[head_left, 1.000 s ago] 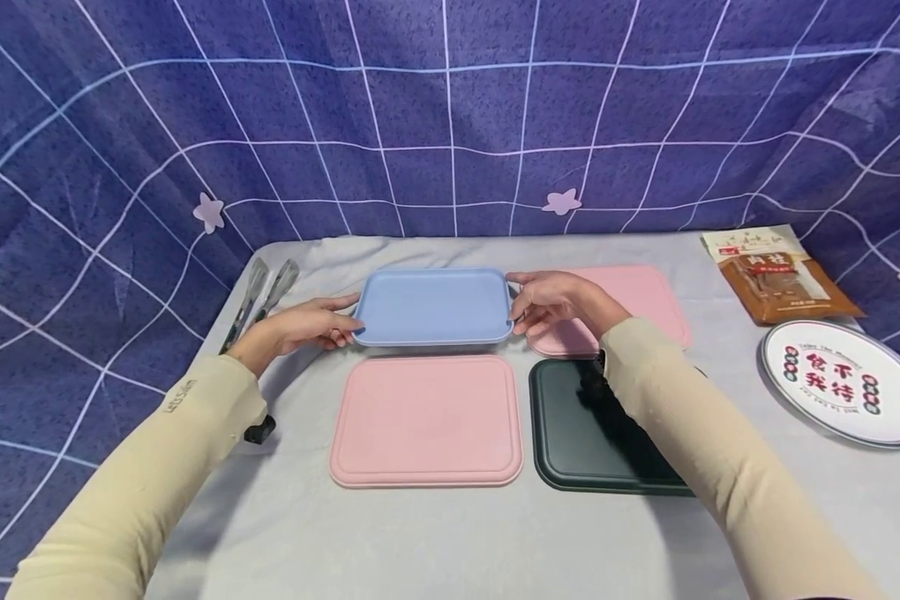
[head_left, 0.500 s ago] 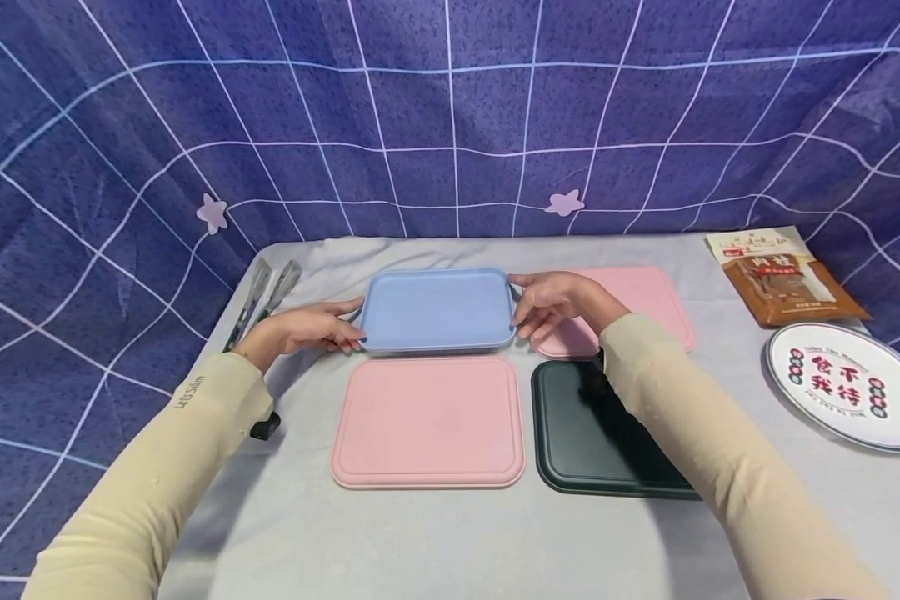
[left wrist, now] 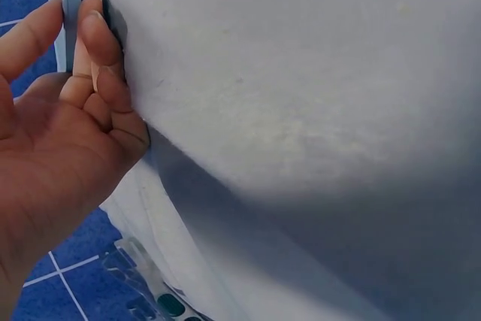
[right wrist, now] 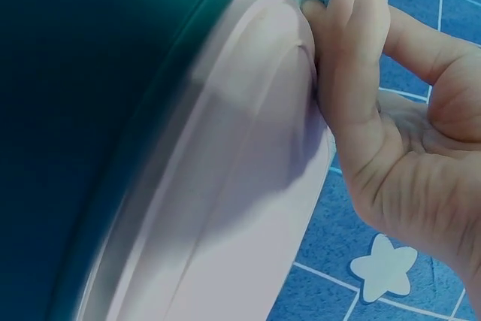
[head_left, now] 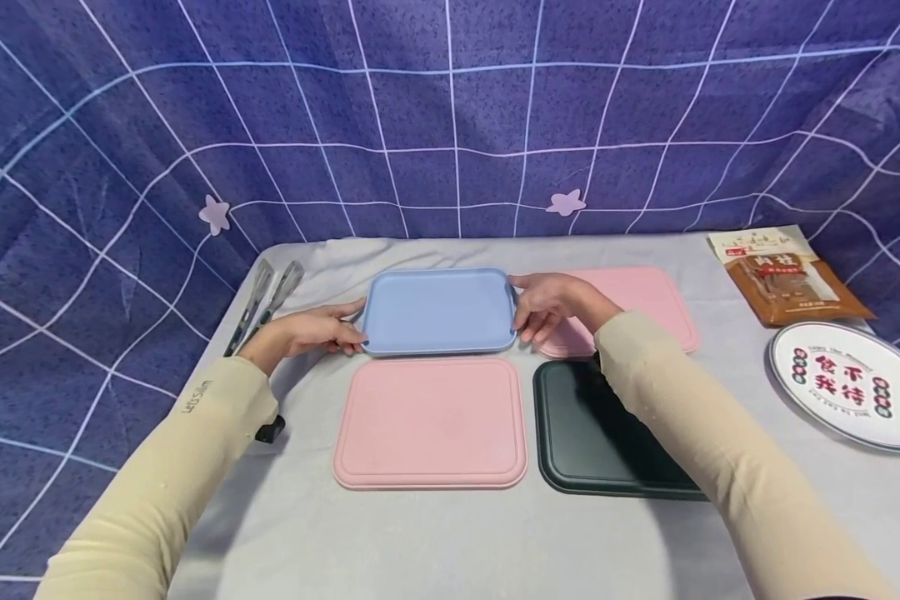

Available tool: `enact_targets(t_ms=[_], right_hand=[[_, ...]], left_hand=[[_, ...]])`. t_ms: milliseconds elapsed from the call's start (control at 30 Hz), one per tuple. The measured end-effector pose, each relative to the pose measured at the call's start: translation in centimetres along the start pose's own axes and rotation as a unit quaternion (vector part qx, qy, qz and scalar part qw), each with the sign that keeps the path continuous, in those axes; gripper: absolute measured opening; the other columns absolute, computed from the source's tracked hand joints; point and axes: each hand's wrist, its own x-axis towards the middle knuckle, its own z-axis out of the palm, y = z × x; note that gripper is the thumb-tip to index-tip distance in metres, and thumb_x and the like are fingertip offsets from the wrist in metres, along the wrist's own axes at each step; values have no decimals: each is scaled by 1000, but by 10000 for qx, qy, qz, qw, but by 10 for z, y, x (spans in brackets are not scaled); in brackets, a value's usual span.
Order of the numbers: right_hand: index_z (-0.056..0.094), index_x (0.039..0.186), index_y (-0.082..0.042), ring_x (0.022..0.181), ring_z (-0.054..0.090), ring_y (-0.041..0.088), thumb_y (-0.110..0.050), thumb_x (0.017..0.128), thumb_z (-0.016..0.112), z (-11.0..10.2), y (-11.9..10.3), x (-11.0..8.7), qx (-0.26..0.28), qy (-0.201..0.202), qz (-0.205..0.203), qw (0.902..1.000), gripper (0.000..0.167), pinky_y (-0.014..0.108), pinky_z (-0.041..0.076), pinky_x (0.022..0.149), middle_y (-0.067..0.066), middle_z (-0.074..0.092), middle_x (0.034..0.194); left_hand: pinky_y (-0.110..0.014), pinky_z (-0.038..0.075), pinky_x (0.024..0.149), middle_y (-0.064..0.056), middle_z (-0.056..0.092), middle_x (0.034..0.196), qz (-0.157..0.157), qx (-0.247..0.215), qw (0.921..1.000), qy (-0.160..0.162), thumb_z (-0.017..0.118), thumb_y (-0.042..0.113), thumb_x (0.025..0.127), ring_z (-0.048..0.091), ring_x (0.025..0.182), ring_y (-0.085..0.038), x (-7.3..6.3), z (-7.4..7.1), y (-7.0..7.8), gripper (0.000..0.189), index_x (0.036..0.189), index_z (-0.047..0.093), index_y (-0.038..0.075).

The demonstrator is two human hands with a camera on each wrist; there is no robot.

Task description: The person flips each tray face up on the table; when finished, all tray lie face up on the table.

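A light blue rectangular tray [head_left: 440, 310] with a raised rim lies level at the back middle of the table, between both hands. My left hand [head_left: 315, 327] pinches its left end. In the left wrist view the thumb is on one side of the tray edge [left wrist: 71, 13] and the fingers [left wrist: 100, 39] curl on the other. At the opposite end my right hand [head_left: 547, 304] grips the near right corner, fingers bent against the rim. Directly in front of the tray is a flat pink rectangular board [head_left: 430, 423] with a grooved border.
Another pink board [head_left: 637, 296] lies under the right hand, with a dark green board [head_left: 600, 425] before it, partly covered by the sleeve. Metal tongs [head_left: 273, 292] lie beyond the left wrist. At right are a brown food packet [head_left: 783, 279] and a white printed plate [head_left: 847, 383].
The blue tray has come slightly down and toward me, narrowing the gap to the front pink board. Both hands have kept hold of its ends.
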Motion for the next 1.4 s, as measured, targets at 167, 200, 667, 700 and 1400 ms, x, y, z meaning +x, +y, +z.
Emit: enact_targets(t_ms=[167, 200, 667, 700, 1400], right_hand=[[-13, 161, -28, 57, 66, 15, 2, 91, 65, 0, -1, -1, -27, 5, 31, 10000, 110, 30, 58, 57, 10, 72, 73], [-13, 161, -28, 57, 66, 15, 2, 91, 65, 0, -1, -1, -21, 9, 32, 10000, 110, 30, 58, 57, 10, 72, 73], [-13, 161, -28, 57, 67, 15, 2, 91, 66, 1, -3, -4, -25, -26, 4, 10000, 109, 30, 59, 57, 10, 73, 78], [-13, 161, -28, 57, 67, 15, 2, 91, 65, 1, -3, -4, -39, -37, -8, 10000, 109, 30, 59, 57, 10, 73, 77], [-11, 161, -27, 60, 68, 16, 0, 91, 67, -1, 1, -4, -73, 15, -26, 10000, 108, 32, 60, 62, 8, 72, 80]], left_hand=[[-24, 42, 71, 7, 71, 83, -50, 46, 10000, 9, 62, 18, 99, 59, 76, -8, 3, -1, 0, 94, 162, -8, 16], [-24, 42, 71, 7, 70, 83, -63, 70, 10000, 25, 62, 18, 99, 59, 76, -8, 3, -1, 0, 94, 162, -8, 16], [-24, 42, 71, 7, 70, 83, -79, 77, 9999, 25, 62, 18, 99, 59, 74, -8, -1, 0, 1, 94, 162, -7, 16], [-24, 42, 71, 7, 70, 83, -63, 76, 9999, 19, 62, 17, 99, 59, 74, -7, -1, 0, 1, 93, 162, -7, 16], [-23, 40, 70, 8, 70, 81, 143, -35, 9997, 208, 63, 18, 99, 59, 74, -7, 3, 3, -5, 90, 162, -1, 16]])
